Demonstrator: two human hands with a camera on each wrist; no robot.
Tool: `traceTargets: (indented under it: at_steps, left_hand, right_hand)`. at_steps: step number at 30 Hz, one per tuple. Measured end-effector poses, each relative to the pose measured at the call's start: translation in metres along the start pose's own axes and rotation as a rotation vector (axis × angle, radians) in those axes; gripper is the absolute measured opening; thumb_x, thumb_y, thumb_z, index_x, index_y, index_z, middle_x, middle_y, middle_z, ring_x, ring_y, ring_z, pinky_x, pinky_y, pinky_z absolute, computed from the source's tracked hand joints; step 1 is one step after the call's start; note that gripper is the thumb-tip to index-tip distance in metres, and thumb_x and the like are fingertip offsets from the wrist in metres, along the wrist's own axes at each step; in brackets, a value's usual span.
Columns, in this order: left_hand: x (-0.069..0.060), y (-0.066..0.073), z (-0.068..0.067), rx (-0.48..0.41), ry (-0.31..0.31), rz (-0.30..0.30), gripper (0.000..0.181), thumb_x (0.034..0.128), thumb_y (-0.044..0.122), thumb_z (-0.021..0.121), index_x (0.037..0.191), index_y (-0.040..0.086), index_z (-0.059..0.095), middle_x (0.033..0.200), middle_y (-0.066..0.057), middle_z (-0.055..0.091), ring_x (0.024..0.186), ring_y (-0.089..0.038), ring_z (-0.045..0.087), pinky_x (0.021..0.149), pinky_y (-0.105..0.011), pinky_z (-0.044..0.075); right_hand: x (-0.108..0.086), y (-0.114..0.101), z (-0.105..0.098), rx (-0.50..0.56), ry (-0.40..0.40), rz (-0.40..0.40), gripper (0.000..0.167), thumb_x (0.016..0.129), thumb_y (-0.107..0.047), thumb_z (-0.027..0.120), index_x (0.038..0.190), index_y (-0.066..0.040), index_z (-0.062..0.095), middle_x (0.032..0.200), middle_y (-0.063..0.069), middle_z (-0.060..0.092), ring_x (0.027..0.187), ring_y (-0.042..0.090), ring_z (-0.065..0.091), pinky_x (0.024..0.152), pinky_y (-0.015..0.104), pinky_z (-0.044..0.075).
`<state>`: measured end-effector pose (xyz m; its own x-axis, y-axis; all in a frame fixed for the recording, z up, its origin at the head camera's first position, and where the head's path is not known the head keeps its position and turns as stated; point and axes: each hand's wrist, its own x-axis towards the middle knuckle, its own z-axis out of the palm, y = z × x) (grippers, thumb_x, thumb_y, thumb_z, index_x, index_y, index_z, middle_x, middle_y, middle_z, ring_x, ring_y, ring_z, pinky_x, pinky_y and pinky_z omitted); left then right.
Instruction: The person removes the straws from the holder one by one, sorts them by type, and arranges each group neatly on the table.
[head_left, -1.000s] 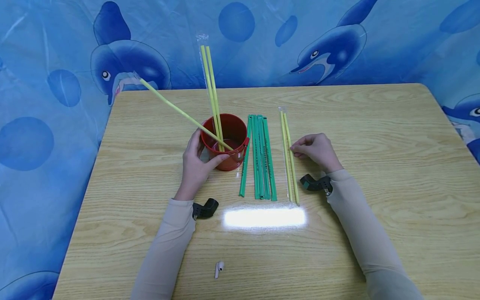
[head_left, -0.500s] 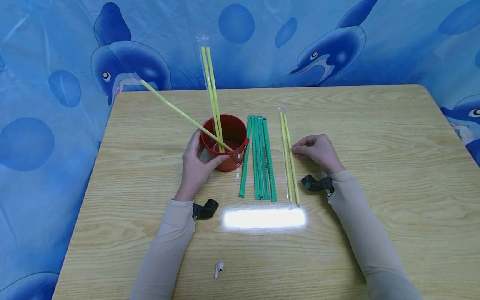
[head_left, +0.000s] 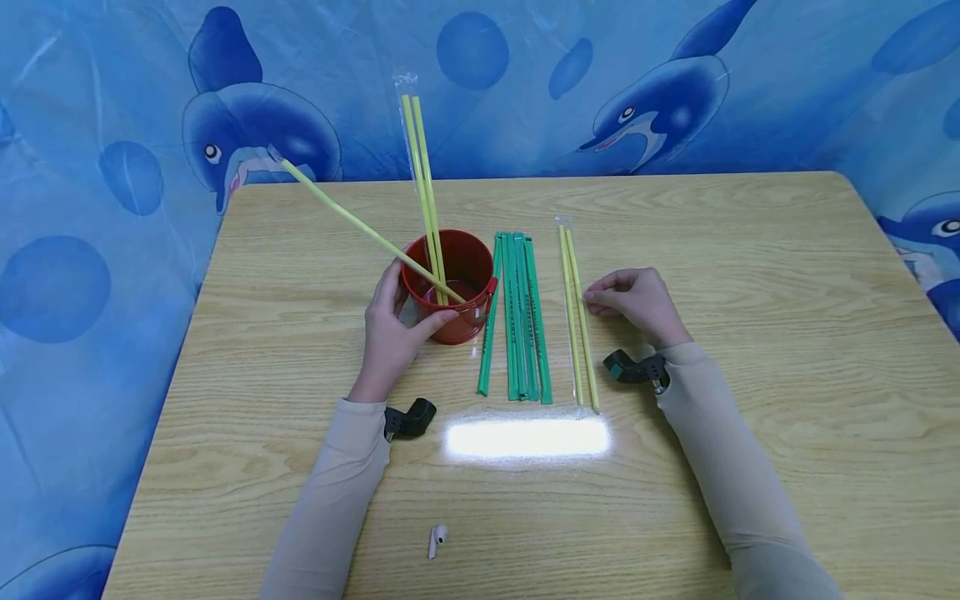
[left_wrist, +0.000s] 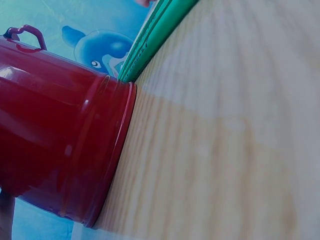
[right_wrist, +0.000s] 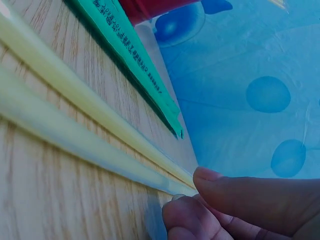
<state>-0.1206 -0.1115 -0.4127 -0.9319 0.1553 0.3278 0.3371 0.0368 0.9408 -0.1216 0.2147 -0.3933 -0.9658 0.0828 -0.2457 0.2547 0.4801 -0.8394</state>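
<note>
“Shiny blue sheeting printed with dolphins [head_left: 360, 50] spans the top of the frame, and below it spreads a pale wood-grain bench [head_left: 787, 250].”

“Whose arms are those?”

“One person's, in beige sleeves [head_left: 720, 425], rising from the lower edge.”

“And what stands between them?”

“A round, glossy red bucket [head_left: 461, 327], upright just left of centre.”

“Are both hands busy?”

“Yes. The left hand [head_left: 393, 333] grips the bucket round its left side, thumb at the front. The right hand [head_left: 633, 300], right of centre, pinches at the right edge of a pair of slim yellow straws in clear film [head_left: 587, 350] lying on the bench.”

“Between bucket and pair?”

“A row of long green printed packets [head_left: 517, 317], laid lengthwise.”

“Anything inside the bucket?”

“Two matching yellow straws [head_left: 423, 196] standing steeply, and a single yellow straw [head_left: 360, 223] slanting towards the upper left.”

“Smaller still?”

“A black camera [head_left: 412, 418] at each wrist, then a white earbud [head_left: 437, 537] at bottom centre.”
</note>
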Motion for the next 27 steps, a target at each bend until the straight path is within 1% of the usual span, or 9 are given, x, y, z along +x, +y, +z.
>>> traceTargets:
  at_steps: [6, 13, 20, 24, 27]
  left_hand:
    - [0.0, 0.001, 0.0, 0.015, 0.003, 0.0, 0.08, 0.0778, 0.012, 0.078, 0.146, 0.01, 0.034, 0.138, -0.01, 0.043, 0.129, -0.018, 0.042, 0.106, -0.035, 0.036]
    - [0.0, 0.002, 0.0, 0.021, 0.005, 0.001, 0.081, 0.0777, 0.007, 0.077, 0.146, 0.01, 0.034, 0.138, -0.01, 0.043, 0.129, -0.018, 0.041, 0.106, -0.034, 0.036]
    - [0.0, 0.002, -0.001, 0.024, 0.007, -0.003, 0.081, 0.077, 0.005, 0.077, 0.146, 0.01, 0.034, 0.138, -0.01, 0.042, 0.13, -0.018, 0.041, 0.106, -0.034, 0.036]
    - [0.0, 0.001, -0.001, 0.024, 0.002, -0.022, 0.082, 0.0772, 0.009, 0.077, 0.146, 0.009, 0.033, 0.14, -0.011, 0.041, 0.13, -0.018, 0.04, 0.106, -0.034, 0.035]
    - [0.001, 0.0, -0.001, 0.021, -0.006, -0.036, 0.084, 0.0771, 0.012, 0.078, 0.147, 0.007, 0.031, 0.141, -0.014, 0.04, 0.131, -0.021, 0.039, 0.107, -0.036, 0.035]
  right_hand:
    - [-0.001, -0.001, 0.001, 0.001, 0.008, -0.02, 0.026, 0.088, -0.012, 0.067, 0.101, 0.01, 0.064, 0.091, 0.012, 0.067, 0.071, 0.009, 0.066, 0.066, 0.023, 0.056]
    - [-0.002, -0.002, 0.002, 0.033, 0.037, -0.024, 0.025, 0.087, -0.01, 0.068, 0.101, 0.01, 0.065, 0.091, 0.01, 0.068, 0.072, 0.01, 0.066, 0.067, 0.024, 0.055]
    - [-0.006, -0.009, 0.004, 0.02, 0.054, -0.046, 0.026, 0.087, -0.014, 0.069, 0.102, 0.007, 0.066, 0.092, 0.009, 0.068, 0.073, 0.012, 0.066, 0.07, 0.023, 0.054]
    - [-0.009, -0.015, 0.005, 0.062, 0.048, -0.073, 0.024, 0.087, -0.01, 0.068, 0.102, 0.009, 0.065, 0.092, 0.009, 0.068, 0.075, 0.012, 0.066, 0.072, 0.025, 0.055]
    - [-0.012, -0.019, 0.006, 0.087, 0.039, -0.097, 0.024, 0.087, -0.009, 0.067, 0.103, 0.01, 0.064, 0.091, 0.008, 0.067, 0.076, 0.012, 0.066, 0.073, 0.027, 0.056]
